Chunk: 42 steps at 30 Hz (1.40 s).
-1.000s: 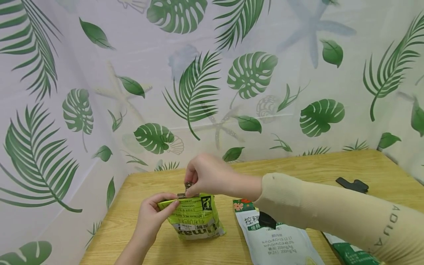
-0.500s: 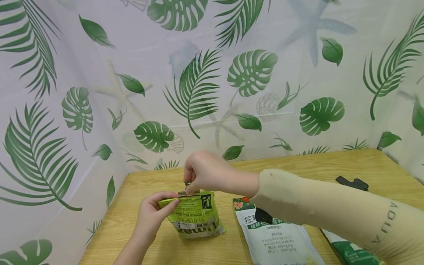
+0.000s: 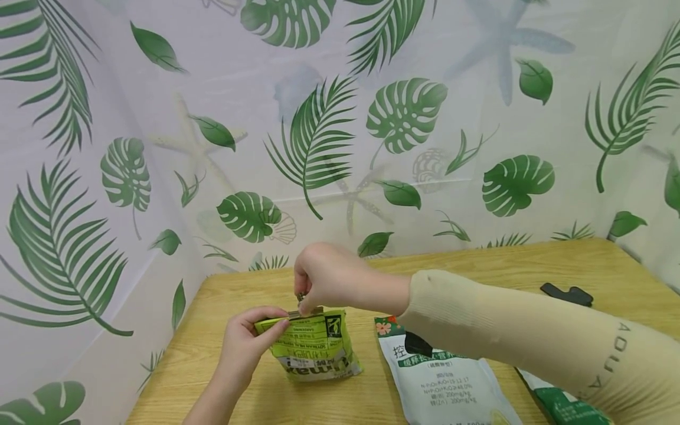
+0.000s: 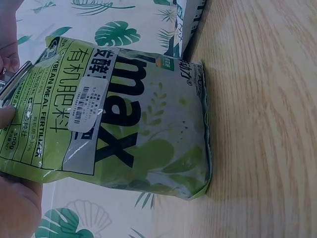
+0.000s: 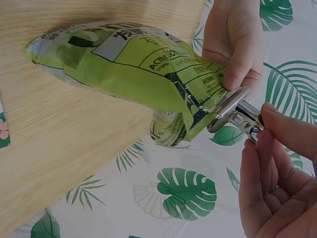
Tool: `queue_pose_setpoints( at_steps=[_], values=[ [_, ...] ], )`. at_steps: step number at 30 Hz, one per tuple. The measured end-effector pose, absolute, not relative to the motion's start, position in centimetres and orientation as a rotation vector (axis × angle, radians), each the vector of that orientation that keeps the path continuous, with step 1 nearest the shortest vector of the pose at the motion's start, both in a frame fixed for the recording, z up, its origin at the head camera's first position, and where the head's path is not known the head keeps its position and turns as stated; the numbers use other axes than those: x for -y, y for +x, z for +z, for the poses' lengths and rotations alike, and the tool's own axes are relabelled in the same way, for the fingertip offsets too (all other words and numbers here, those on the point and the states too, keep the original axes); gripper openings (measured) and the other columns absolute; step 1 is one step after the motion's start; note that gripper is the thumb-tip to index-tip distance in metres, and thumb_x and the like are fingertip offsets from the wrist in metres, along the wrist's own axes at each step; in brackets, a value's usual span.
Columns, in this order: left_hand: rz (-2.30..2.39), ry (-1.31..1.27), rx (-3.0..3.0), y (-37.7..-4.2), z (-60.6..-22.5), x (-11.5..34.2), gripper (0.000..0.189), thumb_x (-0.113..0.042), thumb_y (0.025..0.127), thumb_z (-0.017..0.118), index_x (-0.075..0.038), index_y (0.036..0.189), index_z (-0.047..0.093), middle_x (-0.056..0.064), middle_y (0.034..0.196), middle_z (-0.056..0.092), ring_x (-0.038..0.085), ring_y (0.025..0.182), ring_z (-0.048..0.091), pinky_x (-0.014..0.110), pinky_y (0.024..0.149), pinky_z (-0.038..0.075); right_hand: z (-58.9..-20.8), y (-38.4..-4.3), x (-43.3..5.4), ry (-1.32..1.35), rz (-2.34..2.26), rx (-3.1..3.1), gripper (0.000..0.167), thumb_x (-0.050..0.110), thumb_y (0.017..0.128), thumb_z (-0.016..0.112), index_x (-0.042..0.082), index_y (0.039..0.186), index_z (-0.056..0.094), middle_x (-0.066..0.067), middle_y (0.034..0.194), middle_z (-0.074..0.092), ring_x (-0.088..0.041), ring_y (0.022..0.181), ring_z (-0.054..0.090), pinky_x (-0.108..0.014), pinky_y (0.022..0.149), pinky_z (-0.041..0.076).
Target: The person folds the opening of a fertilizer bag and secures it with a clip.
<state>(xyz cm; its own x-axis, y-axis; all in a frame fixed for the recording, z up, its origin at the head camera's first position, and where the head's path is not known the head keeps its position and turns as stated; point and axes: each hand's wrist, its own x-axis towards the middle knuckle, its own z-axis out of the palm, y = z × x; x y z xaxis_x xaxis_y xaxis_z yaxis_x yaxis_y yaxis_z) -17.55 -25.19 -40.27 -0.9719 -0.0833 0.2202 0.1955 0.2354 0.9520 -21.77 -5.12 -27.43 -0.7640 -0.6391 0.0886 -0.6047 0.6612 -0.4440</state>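
A green and white fertilizer bag (image 3: 313, 348) stands on the table, its printing upside down in the head view. My left hand (image 3: 241, 348) pinches the left part of its folded top edge between thumb and fingers. Across that edge sits a silver metal bulldog clip (image 5: 230, 110), right beside the left thumb. My right hand (image 3: 334, 277) comes over from the right and pinches the clip's handles between thumb and fingers, seen clearly in the right wrist view. In the left wrist view the bag's front (image 4: 124, 114) shows a white barcode sticker (image 4: 88, 110).
To the right lies a white and green bag (image 3: 451, 389) with a black object (image 3: 418, 344) on it, partly behind the sleeve (image 3: 494, 324). Another green bag (image 3: 565, 401) is at the front right. A black clip-like piece (image 3: 566, 293) lies farther back on the wooden table (image 3: 255, 283).
Both hands keep their places on the bag and the bulldog clip. The right hand and forearm have shifted very slightly left; the bag stays where it was.
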Motion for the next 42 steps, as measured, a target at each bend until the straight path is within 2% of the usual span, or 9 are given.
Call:
queue_pose_setpoints(
  at_steps=[9,13,16,19,23,27,32,37,42],
  values=[
    [-1.798,-0.034,2.254,-17.7,-40.4,24.9,0.013,-0.001,0.093,0.079,0.006,0.104,0.078,-0.021,0.093,0.076,0.003,0.046,0.027,0.018,0.047,0.030,-26.9,-21.1,5.9,-1.069,-0.579,-2.848,0.023,0.010,0.077,0.094,0.016,0.073,0.072,0.007,0.080,0.071,-0.011,0.078,0.063,-0.027,0.071,0.053],
    [-1.812,-0.029,2.216,-17.7,-40.6,24.7,0.006,0.001,0.091,0.080,-0.002,0.096,0.082,-0.019,0.090,0.076,0.001,0.054,0.042,0.017,0.054,0.041,-26.8,-20.9,6.1,-1.049,-0.526,-2.873,0.025,0.011,0.078,0.094,0.018,0.072,0.070,0.009,0.079,0.070,-0.010,0.077,0.062,-0.025,0.068,0.051],
    [-1.836,-0.030,2.189,-17.7,-40.6,24.6,0.009,0.003,0.090,0.080,-0.005,0.092,0.082,-0.017,0.090,0.077,0.000,0.071,0.060,0.017,0.065,0.051,-26.7,-21.0,6.1,-1.043,-0.533,-2.865,0.026,0.010,0.077,0.094,0.018,0.071,0.070,0.008,0.076,0.069,-0.011,0.075,0.062,-0.025,0.067,0.051],
    [-1.853,-0.037,2.166,-17.6,-40.6,24.5,0.010,0.005,0.089,0.080,-0.005,0.092,0.082,-0.013,0.091,0.079,0.001,0.084,0.069,0.018,0.072,0.057,-26.7,-21.1,6.0,-1.037,-0.572,-2.835,0.028,0.008,0.076,0.094,0.017,0.068,0.069,0.008,0.074,0.068,-0.011,0.074,0.061,-0.025,0.067,0.051],
    [-1.857,-0.043,2.149,-17.6,-40.5,24.5,0.014,0.006,0.089,0.080,-0.008,0.090,0.083,-0.009,0.093,0.080,0.002,0.084,0.069,0.018,0.070,0.056,-26.5,-21.5,5.9,-1.032,-0.637,-2.790,0.027,0.006,0.075,0.094,0.016,0.067,0.070,0.008,0.072,0.068,-0.011,0.070,0.059,-0.024,0.063,0.049],
    [-1.879,-0.039,2.145,-17.7,-40.3,24.6,0.014,0.005,0.089,0.080,-0.008,0.091,0.083,-0.011,0.092,0.079,0.001,0.083,0.069,0.017,0.071,0.057,-26.3,-21.8,6.0,-1.016,-0.675,-2.756,0.025,0.006,0.075,0.094,0.015,0.068,0.072,0.007,0.071,0.069,-0.011,0.066,0.057,-0.022,0.060,0.047],
    [-1.908,-0.019,2.143,-17.8,-40.2,24.6,0.013,0.005,0.090,0.080,-0.007,0.093,0.083,-0.012,0.092,0.078,0.002,0.084,0.071,0.019,0.074,0.059,-26.1,-21.6,6.1,-1.025,-0.626,-2.785,0.029,0.006,0.076,0.093,0.016,0.066,0.068,0.006,0.073,0.067,-0.012,0.072,0.059,-0.025,0.066,0.049],
    [-1.884,-0.009,2.174,-17.8,-40.0,24.6,0.008,0.003,0.091,0.079,0.000,0.098,0.081,-0.014,0.093,0.077,0.002,0.087,0.069,0.019,0.075,0.058,-26.0,-21.2,6.3,-1.047,-0.558,-2.823,0.031,0.006,0.077,0.092,0.016,0.066,0.065,0.006,0.076,0.067,-0.013,0.077,0.062,-0.028,0.070,0.052],
    [-1.897,-0.006,2.170,-17.8,-39.9,24.5,0.009,0.002,0.092,0.079,-0.005,0.096,0.082,-0.013,0.094,0.078,0.003,0.087,0.070,0.019,0.075,0.058,-26.1,-21.0,6.4,-1.104,-0.499,-2.852,0.043,0.001,0.077,0.088,0.018,0.059,0.053,0.007,0.065,0.052,-0.011,0.069,0.050,-0.024,0.062,0.042]
  ],
)
